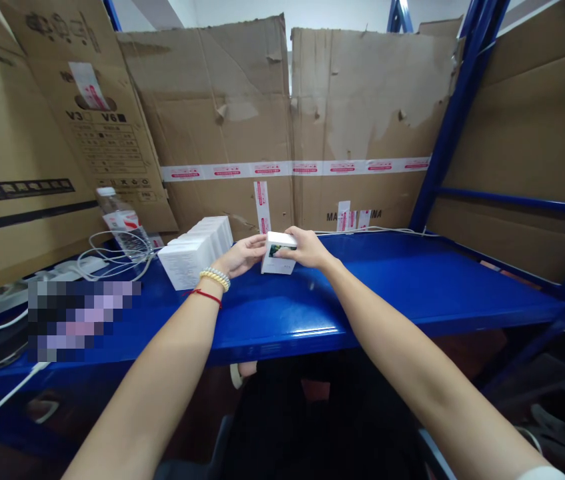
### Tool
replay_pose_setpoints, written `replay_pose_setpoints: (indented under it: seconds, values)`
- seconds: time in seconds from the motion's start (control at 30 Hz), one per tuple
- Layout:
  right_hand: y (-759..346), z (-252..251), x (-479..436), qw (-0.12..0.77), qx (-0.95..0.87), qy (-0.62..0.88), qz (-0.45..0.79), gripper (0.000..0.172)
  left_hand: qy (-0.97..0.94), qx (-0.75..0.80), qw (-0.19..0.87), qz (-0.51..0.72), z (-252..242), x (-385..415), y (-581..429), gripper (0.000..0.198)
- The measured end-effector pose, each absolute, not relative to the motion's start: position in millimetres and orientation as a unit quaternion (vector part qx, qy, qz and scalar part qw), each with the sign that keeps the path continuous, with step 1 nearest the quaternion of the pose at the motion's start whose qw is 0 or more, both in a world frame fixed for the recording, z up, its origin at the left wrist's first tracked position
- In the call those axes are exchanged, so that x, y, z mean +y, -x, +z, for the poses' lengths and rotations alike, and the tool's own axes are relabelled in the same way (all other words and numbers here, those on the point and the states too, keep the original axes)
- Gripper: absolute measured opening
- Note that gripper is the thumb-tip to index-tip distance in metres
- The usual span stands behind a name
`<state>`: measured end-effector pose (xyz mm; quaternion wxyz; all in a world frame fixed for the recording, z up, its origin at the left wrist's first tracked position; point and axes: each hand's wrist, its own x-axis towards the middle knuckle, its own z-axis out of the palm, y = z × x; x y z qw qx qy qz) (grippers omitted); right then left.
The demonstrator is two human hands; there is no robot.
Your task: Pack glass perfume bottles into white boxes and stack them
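A small white box with a dark picture panel on its front stands on the blue shelf in front of me. My right hand grips it from the right, the thumb across the front panel and the fingers at the top edge. From the other side, my left hand holds its bent fingers against the box's left edge; their tips are partly hidden. Left of that hand runs a row of similar white boxes, packed upright one behind another, with printed text on the nearest face.
The blue shelf has large cardboard sheets along its back. At the left are a clear plastic bottle, looped white cable, a power strip and a pixelated patch. A blue metal post rises at the right.
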<state>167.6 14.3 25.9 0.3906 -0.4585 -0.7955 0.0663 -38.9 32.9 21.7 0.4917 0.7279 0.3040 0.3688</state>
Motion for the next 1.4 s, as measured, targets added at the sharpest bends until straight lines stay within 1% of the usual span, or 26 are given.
replay_pose_setpoints:
  seconds: [0.1,0.2,0.27,0.3,0.37,0.43,0.53,0.6,0.83,1.07,1.27,1.4]
  values:
    - [-168.4,16.9,13.2,0.438,-0.730,0.523,0.047,0.041,-0.773,0.334,0.355,0.407,16.3,28.6,27.3,0.068]
    - [-168.1,12.7,9.3,0.470,-0.687,0.552,0.050,0.038,-0.833,0.356,0.191,0.377,7.7,18.6,2.4,0.084]
    - [-167.5,12.0,6.6,0.483,-0.670,0.562,0.054,0.036,-0.813,0.418,0.142,0.380,2.8,12.1,-13.6,0.094]
    - [-167.4,12.2,5.6,0.487,-0.666,0.562,0.063,0.035,-0.798,0.451,0.130,0.379,1.2,9.8,-19.4,0.095]
    - [-167.8,13.1,4.6,0.496,-0.665,0.549,0.100,0.033,-0.772,0.497,0.115,0.378,0.3,7.8,-25.1,0.091]
    - [-169.3,14.5,4.6,0.500,-0.671,0.520,0.169,0.031,-0.764,0.512,0.104,0.378,1.2,8.9,-23.3,0.085]
    - [-172.0,16.4,4.8,0.493,-0.678,0.468,0.278,0.029,-0.775,0.489,0.090,0.390,2.1,13.7,-13.5,0.084]
    - [-173.4,17.5,4.1,0.491,-0.682,0.444,0.313,0.027,-0.789,0.459,0.089,0.399,1.3,17.1,-7.4,0.086]
    - [-176.7,18.6,0.1,0.497,-0.686,0.424,0.319,0.025,-0.815,0.400,0.093,0.409,0.8,18.1,-1.2,0.081]
    - [-178.7,18.2,0.6,0.493,-0.699,0.405,0.322,0.027,-0.820,0.405,0.081,0.397,0.6,18.5,1.3,0.084]
    - [-178.5,19.5,-0.6,0.490,-0.706,0.381,0.341,0.034,-0.820,0.408,0.072,0.396,-1.0,20.5,3.3,0.086]
    - [-177.7,19.4,-2.3,0.488,-0.709,0.383,0.336,0.038,-0.818,0.420,0.085,0.384,-1.4,22.5,6.3,0.089]
